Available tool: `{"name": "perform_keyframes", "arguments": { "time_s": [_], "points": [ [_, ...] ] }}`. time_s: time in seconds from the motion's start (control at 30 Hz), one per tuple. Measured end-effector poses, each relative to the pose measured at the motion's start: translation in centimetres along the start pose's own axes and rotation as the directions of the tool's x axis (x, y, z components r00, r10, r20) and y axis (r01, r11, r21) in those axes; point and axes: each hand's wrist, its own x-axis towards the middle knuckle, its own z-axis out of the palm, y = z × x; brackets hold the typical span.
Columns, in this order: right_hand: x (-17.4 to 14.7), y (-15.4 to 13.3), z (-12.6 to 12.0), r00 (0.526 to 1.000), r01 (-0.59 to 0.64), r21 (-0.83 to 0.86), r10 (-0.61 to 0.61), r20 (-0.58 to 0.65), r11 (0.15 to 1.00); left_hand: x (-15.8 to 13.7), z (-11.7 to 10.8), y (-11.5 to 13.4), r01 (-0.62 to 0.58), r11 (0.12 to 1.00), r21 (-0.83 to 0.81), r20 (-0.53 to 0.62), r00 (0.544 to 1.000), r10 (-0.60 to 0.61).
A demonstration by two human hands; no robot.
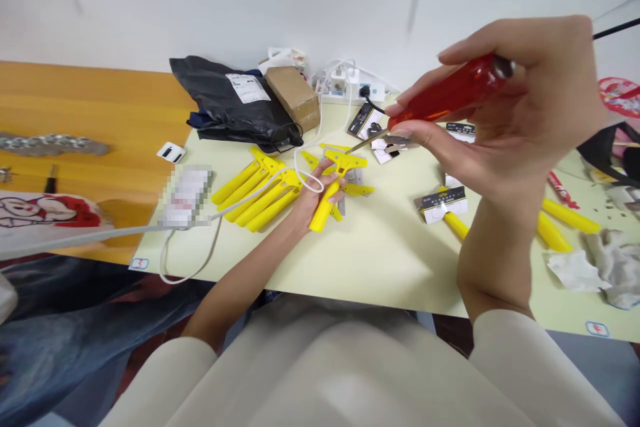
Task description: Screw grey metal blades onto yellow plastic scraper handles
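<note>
My right hand (pixel 525 120) is raised and closed around the red handle of a screwdriver (pixel 445 100). Its metal shaft slants down to the left, with the tip at the head of a yellow plastic scraper (pixel 327 203); whether it sits in a screw is too small to tell. My left hand (pixel 313 197) grips that scraper below its wide head, handle pointing toward me. A row of similar yellow scrapers (pixel 260 193) lies just left of this hand. Behind the held one, more yellow heads (pixel 359 189) and metal pieces are partly covered.
A black plastic parcel (pixel 235 107), a cardboard box (pixel 295 97) and a power strip (pixel 370 87) stand by the wall. A white cable (pixel 250 197) crosses the table. Right are a carded packaged scraper (pixel 443 203), yellow handles (pixel 570 215) and a crumpled cloth (pixel 617 267). Another person's jeans (pixel 90 333) show at left.
</note>
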Motion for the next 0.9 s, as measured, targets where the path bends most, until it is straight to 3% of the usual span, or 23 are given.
{"name": "perform_keyframes", "arguments": {
  "time_s": [0.1, 0.5, 0.77, 0.9],
  "points": [
    [0.3, 0.0, 0.7, 0.984, 0.149, -0.098, -0.157, -0.083, 0.984, -0.2, 0.1, -0.1, 0.015, 0.999, 0.043, 0.044, 0.999, -0.017],
    [0.5, 0.3, 1.1, 0.980, 0.185, -0.156, -0.194, -0.050, 0.970, -0.8, 1.2, 0.0, 0.021, 0.997, 0.079, 0.033, 0.999, -0.024],
    [0.5, 0.8, 0.6, 0.982, 0.177, -0.208, -0.158, 0.107, 0.962, -0.8, 1.2, 0.0, 0.050, 0.996, 0.079, 0.008, 0.999, -0.050],
    [0.7, 1.4, 0.8, 0.957, 0.201, -0.097, -0.175, 0.233, 0.975, -0.9, 1.2, 0.0, 0.070, 0.994, 0.087, -0.004, 0.998, -0.070]
  ]
}}
